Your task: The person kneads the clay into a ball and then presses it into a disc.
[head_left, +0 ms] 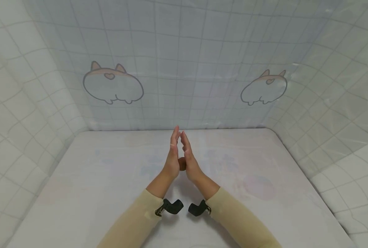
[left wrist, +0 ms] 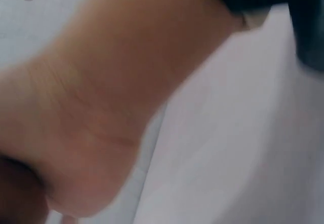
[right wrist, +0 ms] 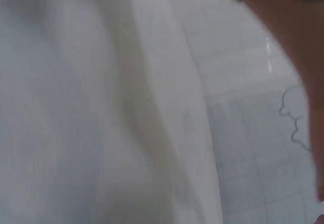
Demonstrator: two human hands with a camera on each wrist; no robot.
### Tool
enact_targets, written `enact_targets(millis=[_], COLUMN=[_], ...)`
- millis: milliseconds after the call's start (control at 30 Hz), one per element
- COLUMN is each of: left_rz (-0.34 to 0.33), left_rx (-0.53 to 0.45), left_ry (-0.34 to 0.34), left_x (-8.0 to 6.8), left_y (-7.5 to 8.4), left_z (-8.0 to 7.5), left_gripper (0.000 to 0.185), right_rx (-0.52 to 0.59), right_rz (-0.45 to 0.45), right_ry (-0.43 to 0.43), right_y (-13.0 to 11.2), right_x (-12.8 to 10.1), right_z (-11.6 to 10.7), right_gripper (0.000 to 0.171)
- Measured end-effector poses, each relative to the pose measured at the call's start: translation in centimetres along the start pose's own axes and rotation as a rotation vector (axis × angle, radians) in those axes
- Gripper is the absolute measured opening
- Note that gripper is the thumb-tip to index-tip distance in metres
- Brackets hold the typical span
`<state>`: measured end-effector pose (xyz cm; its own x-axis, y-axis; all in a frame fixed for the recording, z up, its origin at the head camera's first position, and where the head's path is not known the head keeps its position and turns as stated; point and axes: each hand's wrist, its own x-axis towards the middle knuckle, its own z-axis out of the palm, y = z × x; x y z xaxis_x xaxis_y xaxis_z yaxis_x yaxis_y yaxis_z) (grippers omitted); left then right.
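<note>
The bench is broad and white; its far edge is straight, and both far corners are rounded. Its near edge lies outside the head view. On the surface there are faint bluish patches, in the far half and around the middle, and one pale pink patch closer to the right edge. Soft grey shadows also fall on it, midway between left and right edges.

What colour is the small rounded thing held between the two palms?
Brown: the rounded thing shows best in the head view, between the hands.
</note>
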<state>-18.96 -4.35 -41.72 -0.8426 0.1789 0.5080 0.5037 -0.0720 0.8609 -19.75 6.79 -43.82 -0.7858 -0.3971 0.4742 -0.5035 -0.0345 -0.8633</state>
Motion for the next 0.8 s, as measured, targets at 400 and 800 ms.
enact_targets(millis=[400, 800], left_rz=[-0.103, -0.232], left_rx=[0.096, 0.153], left_ry=[-0.009, -0.144], left_x=[0.0, -2.1], left_y=[-1.6, -2.1], left_z=[-0.6, 0.5], left_gripper=[0.092, 0.082], right_rx=[0.043, 0.059], right_rz=[-0.110, -0.121], right_ry=[0.075, 0.160], right_y=[-1.7, -2.6], right_x=[-0.2, 0.7], right_z=[0.2, -1.0], right_gripper=[0.086, 0.091])
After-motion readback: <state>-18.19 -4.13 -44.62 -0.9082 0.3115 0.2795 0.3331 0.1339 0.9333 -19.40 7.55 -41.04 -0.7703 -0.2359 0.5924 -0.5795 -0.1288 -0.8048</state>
